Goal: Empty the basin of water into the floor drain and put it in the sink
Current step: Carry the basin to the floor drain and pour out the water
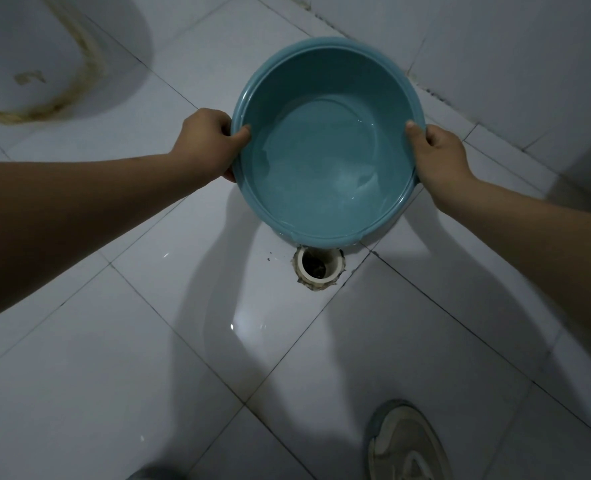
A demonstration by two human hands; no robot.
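A round teal plastic basin with clear water pooled in it is held above the white tiled floor. My left hand grips its left rim, thumb inside the rim. My right hand grips the right rim the same way. The basin tilts toward me, and the water gathers at its near side. Just below the near rim lies the floor drain, an open white pipe collar with a dark hole. The sink is not in view.
A white toilet base with yellowed sealant stands at the upper left. A tiled wall rises at the upper right. My shoe is on the floor at the lower right.
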